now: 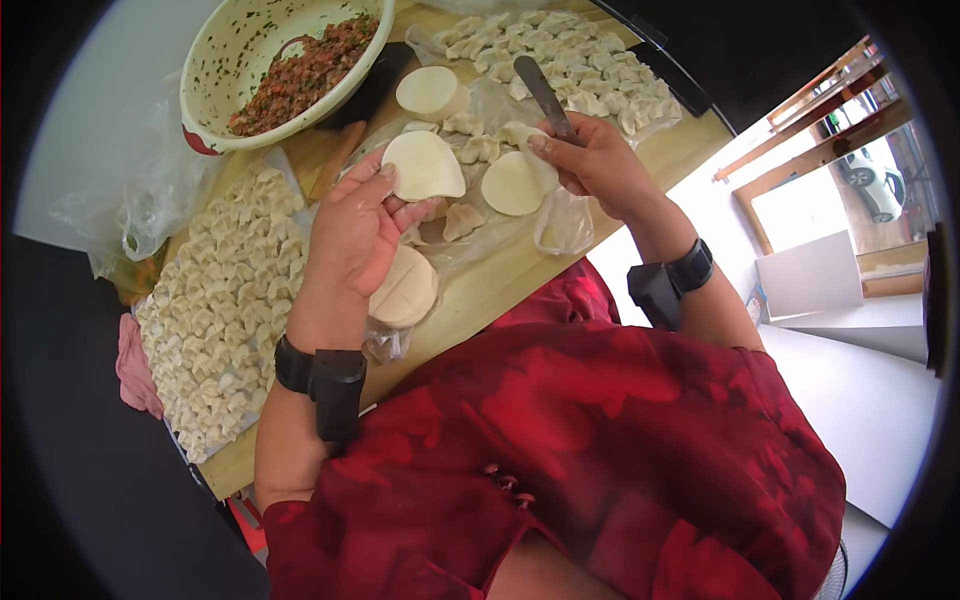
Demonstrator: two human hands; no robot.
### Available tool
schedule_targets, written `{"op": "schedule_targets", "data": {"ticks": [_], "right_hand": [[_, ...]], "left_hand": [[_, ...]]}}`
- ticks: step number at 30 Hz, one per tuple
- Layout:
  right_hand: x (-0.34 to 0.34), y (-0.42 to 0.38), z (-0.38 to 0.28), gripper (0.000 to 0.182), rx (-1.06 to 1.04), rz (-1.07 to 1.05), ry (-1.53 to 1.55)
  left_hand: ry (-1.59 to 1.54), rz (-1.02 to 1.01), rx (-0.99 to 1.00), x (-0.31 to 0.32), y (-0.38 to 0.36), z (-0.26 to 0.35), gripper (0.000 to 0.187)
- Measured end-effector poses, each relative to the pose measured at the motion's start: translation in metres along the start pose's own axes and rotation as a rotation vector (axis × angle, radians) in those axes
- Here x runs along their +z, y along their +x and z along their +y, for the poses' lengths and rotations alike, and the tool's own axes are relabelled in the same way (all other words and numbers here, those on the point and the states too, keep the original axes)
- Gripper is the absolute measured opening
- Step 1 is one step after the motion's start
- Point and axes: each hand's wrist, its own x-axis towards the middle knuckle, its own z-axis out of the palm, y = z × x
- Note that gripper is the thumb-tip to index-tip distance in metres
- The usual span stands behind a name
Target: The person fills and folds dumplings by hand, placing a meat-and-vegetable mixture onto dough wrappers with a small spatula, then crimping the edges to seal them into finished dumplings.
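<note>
My left hand (pixel 352 225) has its thumb and fingers closed on a round white dumpling wrapper (pixel 424 167), held up over the table with one edge bent. In my right hand (pixel 595 165) is a flat dark filling spatula (pixel 545 95), its rounded end pointing up and away. Another pale wrapper (pixel 514 185) shows just left of the right hand, overlapping its fingertips in this view. Several folded dumplings (pixel 480 148) lie between the hands on clear plastic. A stack of wrappers (pixel 403 290) sits beside my left wrist, and a second stack (pixel 430 93) stands farther back.
A large pale bowl (pixel 222 60) at the back left holds reddish meat filling (pixel 310 80) with green bits. Rows of dumplings (pixel 225 310) cover a tray at the left; more dumplings (pixel 560 60) fill one at the back right. A crumpled plastic bag (pixel 160 215) lies by the bowl.
</note>
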Motion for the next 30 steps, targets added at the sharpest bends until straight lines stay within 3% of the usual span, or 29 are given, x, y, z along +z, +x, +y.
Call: {"op": "schedule_targets", "data": {"ticks": [2,6,8,9,11,12,14,17,21,30], "right_hand": [[-0.002,0.001,-0.002,0.024,0.025,-0.082,0.045],[-0.007,0.006,0.006,0.021,0.022,0.014,-0.315],[-0.01,0.01,0.02,0.017,-0.519,0.322,-0.714],[-0.006,0.009,0.015,0.017,-0.519,0.315,-0.716],[0.011,0.0,-0.006,0.016,-0.331,0.056,-0.407],[0.02,-0.004,-0.014,0.016,-0.327,0.058,-0.407],[0.039,-0.006,-0.028,0.015,-0.416,-0.221,-0.42],[0.055,-0.003,-0.033,0.013,-0.26,-0.27,-0.409],[0.058,0.002,-0.027,0.012,-0.319,-0.285,-0.433],[0.048,0.003,-0.016,0.015,0.028,-0.203,-0.026]], "left_hand": [[-0.057,-0.001,-0.01,0.002,0.0,0.0,0.031],[-0.025,0.008,-0.008,0.007,-0.003,0.003,0.033],[-0.042,0.002,-0.023,0.01,-0.003,0.002,0.034],[-0.048,0.007,-0.022,0.011,-0.002,0.001,0.034],[-0.024,-0.028,-0.024,0.013,0.001,-0.002,0.036],[-0.024,-0.028,-0.028,0.014,0.002,-0.003,0.036],[0.034,-0.04,-0.036,0.016,0.005,-0.005,0.037],[0.076,-0.042,-0.043,0.02,0.004,-0.004,0.036],[0.094,0.023,-0.048,0.017,0.005,-0.007,0.035],[0.0,-0.155,-0.055,0.025,-0.001,-0.003,0.038]]}}
